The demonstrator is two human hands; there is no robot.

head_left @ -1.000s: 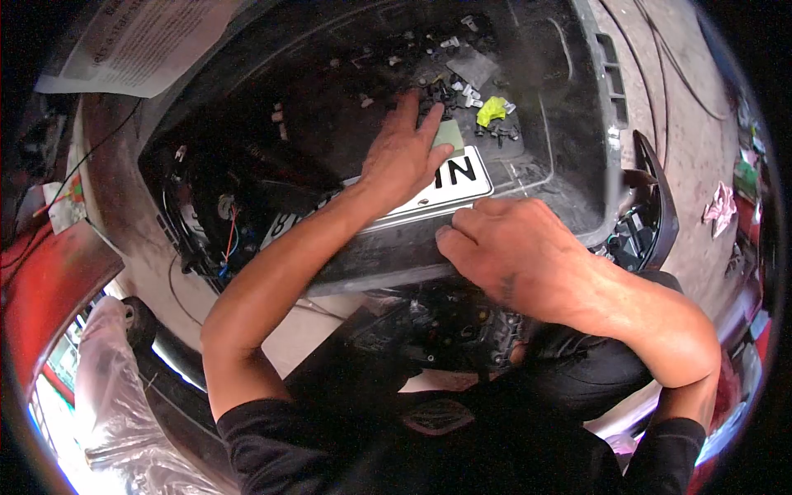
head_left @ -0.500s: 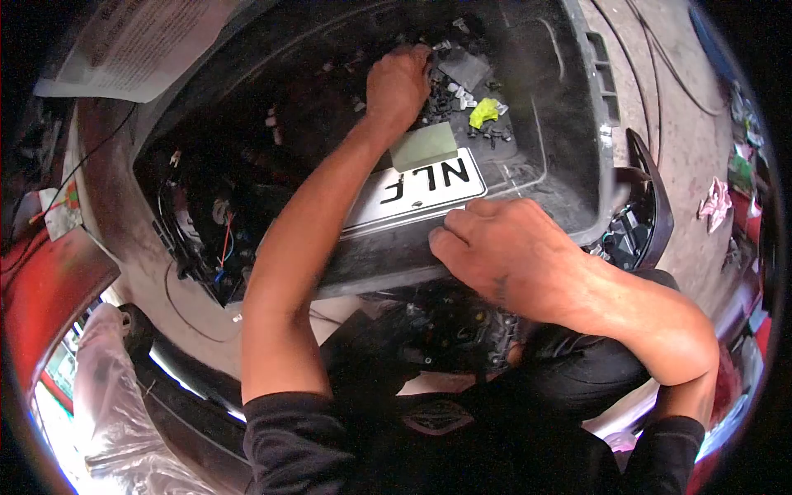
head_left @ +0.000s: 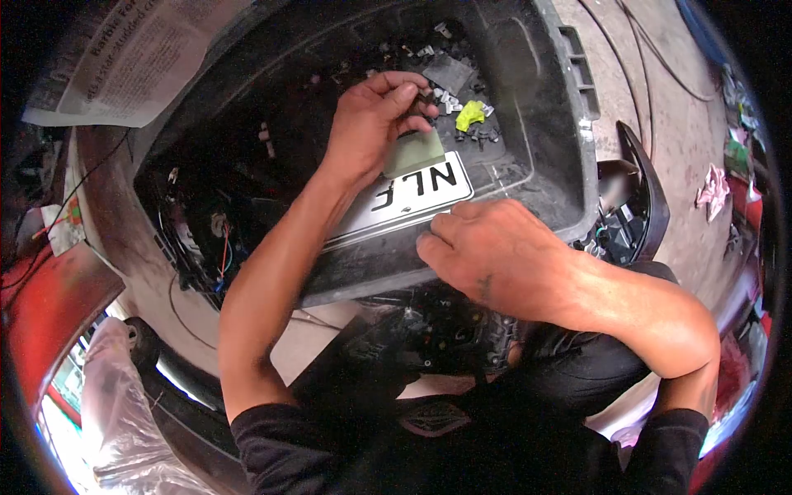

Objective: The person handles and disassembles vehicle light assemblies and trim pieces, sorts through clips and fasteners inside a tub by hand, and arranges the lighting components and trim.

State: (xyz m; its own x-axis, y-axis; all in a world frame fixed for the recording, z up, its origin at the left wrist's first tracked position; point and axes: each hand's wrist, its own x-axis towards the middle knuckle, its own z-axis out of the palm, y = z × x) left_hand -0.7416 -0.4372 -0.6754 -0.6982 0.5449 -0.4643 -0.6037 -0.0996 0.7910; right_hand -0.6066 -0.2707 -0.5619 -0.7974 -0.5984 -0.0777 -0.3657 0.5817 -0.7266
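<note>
Inside a large black plastic tub, my left hand is raised over small plastic clips and fasteners. Its thumb and fingers pinch together around a small dark piece, too small to name. Below that hand lie a greenish card and a white number plate with black letters. At the tub's near edge rests my right hand, fingers curled; whatever they hold, if anything, is hidden. A bright yellow crumpled piece sits among the clips, beside a flat grey piece.
Dark vehicle parts are below the tub's near edge. A black curved part stands right of it. Cables and a pink cloth lie on the floor. At left are a printed sheet, red bodywork and clear plastic wrap.
My left hand has lifted from the clips and drawn back toward me, its fingertips turning into view. My right hand stays at the tub's edge. The view has shifted slightly.
</note>
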